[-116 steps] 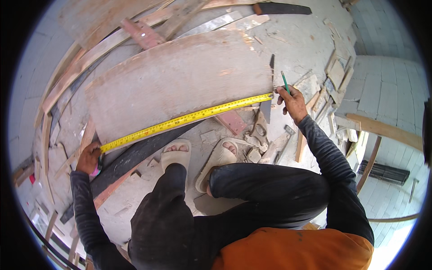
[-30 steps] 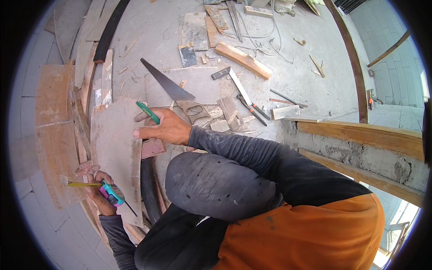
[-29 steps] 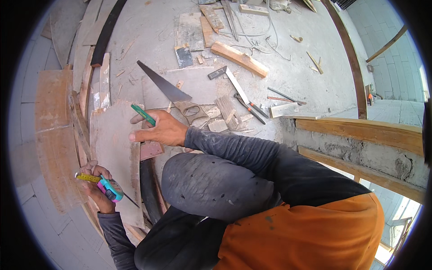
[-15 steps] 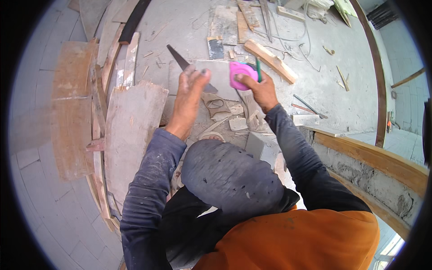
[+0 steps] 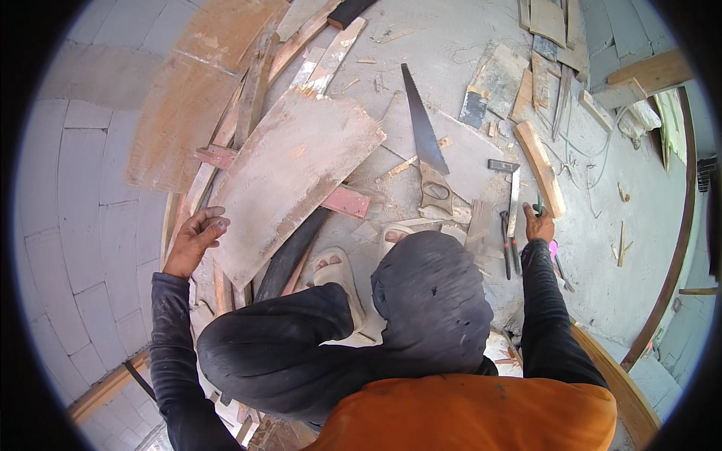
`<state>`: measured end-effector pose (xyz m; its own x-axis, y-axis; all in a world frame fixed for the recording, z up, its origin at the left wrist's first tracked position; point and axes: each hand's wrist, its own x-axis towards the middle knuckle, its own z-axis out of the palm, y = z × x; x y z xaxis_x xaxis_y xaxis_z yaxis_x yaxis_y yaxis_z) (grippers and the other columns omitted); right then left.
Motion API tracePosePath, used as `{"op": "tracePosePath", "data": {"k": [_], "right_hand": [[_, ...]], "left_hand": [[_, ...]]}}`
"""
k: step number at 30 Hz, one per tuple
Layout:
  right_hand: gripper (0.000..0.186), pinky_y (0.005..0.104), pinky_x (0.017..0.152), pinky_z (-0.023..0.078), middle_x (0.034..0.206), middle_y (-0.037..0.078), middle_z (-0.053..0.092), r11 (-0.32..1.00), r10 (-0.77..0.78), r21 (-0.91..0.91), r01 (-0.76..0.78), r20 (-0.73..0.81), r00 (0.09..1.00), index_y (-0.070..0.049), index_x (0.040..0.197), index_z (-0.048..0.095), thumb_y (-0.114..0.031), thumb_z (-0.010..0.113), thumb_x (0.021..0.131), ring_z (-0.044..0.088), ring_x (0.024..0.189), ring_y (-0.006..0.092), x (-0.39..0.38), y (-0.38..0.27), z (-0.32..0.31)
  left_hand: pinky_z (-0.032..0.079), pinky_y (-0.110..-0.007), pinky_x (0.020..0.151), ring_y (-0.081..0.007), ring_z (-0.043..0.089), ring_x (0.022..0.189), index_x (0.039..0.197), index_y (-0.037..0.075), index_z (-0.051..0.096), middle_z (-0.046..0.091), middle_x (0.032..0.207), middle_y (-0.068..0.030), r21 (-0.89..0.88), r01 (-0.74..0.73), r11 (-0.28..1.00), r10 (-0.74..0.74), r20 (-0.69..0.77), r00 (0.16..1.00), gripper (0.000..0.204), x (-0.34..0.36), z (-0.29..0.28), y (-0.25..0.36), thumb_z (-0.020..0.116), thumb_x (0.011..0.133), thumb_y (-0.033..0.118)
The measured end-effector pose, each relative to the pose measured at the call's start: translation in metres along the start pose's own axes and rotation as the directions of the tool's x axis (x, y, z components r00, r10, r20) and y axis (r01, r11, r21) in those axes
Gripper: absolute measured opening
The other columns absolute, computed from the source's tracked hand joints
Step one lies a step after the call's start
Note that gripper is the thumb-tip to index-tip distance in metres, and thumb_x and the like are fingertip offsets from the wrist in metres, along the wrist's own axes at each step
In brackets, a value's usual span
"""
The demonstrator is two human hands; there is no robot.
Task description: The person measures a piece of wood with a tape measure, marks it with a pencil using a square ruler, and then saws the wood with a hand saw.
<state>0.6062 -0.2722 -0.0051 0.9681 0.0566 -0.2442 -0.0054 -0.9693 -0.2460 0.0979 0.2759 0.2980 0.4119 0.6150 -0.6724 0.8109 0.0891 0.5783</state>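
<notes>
My left hand [image 5: 201,239], empty with fingers loosely bent and apart, is beside the left edge of a pale plywood board [image 5: 293,173]. My right hand [image 5: 536,224] holds a green pencil [image 5: 539,204] among the floor tools, next to a metal try square [image 5: 514,192]. A pink tape measure [image 5: 553,248] lies just right of my right wrist, partly hidden by it. Pliers with orange-and-black handles [image 5: 508,244] rest left of that hand. A handsaw [image 5: 426,146] lies with its blade pointing away from me, right of the board.
Plywood sheets [image 5: 180,113], battens, pink offcuts [image 5: 346,201] and a dark beam [image 5: 293,252] surround the board. A short timber block [image 5: 539,167] lies beyond my right hand. Loose wire [image 5: 594,180] and scraps are further right. A block wall [image 5: 90,225] rises at the left; timber rails [image 5: 617,383] run lower right.
The tape measure, stretched along the board earlier and in my right hand half a second ago, now lies by that wrist. My hands have spread apart, the left back beside the board. The view has turned.
</notes>
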Motion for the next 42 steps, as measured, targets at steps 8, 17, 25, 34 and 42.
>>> {"op": "tracePosePath", "data": {"k": [8, 17, 25, 34, 42], "right_hand": [[0.063, 0.0464, 0.082, 0.058, 0.103, 0.022, 0.076, 1.0, -0.017, 0.026, 0.017, 0.007, 1.0, 0.002, 0.119, 0.069, -0.045, 0.085, 0.079, 0.076, 0.091, 0.0368, 0.027, 0.008, 0.06], [0.02, 0.0239, 0.058, 0.039, 0.074, -0.006, 0.057, 0.652, -0.2, 0.734, -0.193, 0.411, 0.889, -0.013, 0.082, 0.062, -0.022, 0.078, 0.089, 0.053, 0.062, 0.0069, 0.009, -0.11, -0.074], [0.023, 0.0252, 0.062, 0.042, 0.077, -0.001, 0.062, 0.556, -0.626, 0.828, 0.07, 0.362, 0.691, -0.005, 0.087, 0.068, -0.027, 0.073, 0.09, 0.054, 0.066, 0.0084, -0.103, -0.321, -0.231], [0.049, 0.0251, 0.042, 0.031, 0.071, -0.001, 0.059, 0.447, -0.579, 0.847, -0.288, 0.519, 0.629, -0.001, 0.106, 0.069, -0.05, 0.066, 0.099, 0.043, 0.049, 0.0043, -0.141, -0.355, -0.168], [0.033, 0.0268, 0.077, 0.051, 0.092, 0.003, 0.072, 0.483, -0.551, 0.84, -0.248, 0.512, 0.659, -0.001, 0.109, 0.074, -0.03, 0.081, 0.095, 0.063, 0.083, 0.0106, -0.18, -0.343, -0.021]], "left_hand": [[0.051, -0.03, 0.091, -0.0152, 0.064, 0.108, 0.142, 0.001, 0.057, 0.071, 0.124, -0.0102, -0.057, 0.004, 0.998, -0.008, -0.074, 0.997, 0.051, -0.061, 0.017, -0.034, 0.071, 0.101, 0.028], [0.047, -0.041, 0.11, -0.0267, 0.058, 0.132, 0.146, 0.007, 0.058, 0.064, 0.141, -0.0107, 0.085, -0.299, 0.95, 0.309, -0.158, 0.938, 0.06, -0.036, 0.066, 0.03, 0.079, 0.092, 0.022], [0.038, -0.051, 0.121, -0.0373, 0.042, 0.147, 0.159, 0.02, 0.046, 0.04, 0.165, -0.0125, 0.583, -0.779, 0.231, 0.925, 0.116, 0.362, 0.092, 0.055, 0.176, 0.19, 0.088, 0.077, 0.032], [0.056, -0.037, 0.093, -0.0276, 0.069, 0.112, 0.144, 0.006, 0.056, 0.067, 0.126, -0.0145, 0.137, -0.842, 0.521, 0.853, -0.049, 0.52, 0.047, 0.105, 0.225, 0.144, 0.065, 0.098, 0.008], [0.056, -0.027, 0.078, -0.0109, 0.066, 0.099, 0.139, -0.003, 0.056, 0.07, 0.123, -0.0107, -0.597, -0.235, 0.767, 0.417, 0.186, 0.89, 0.036, 0.128, 0.238, 0.079, 0.06, 0.106, 0.01]]}}
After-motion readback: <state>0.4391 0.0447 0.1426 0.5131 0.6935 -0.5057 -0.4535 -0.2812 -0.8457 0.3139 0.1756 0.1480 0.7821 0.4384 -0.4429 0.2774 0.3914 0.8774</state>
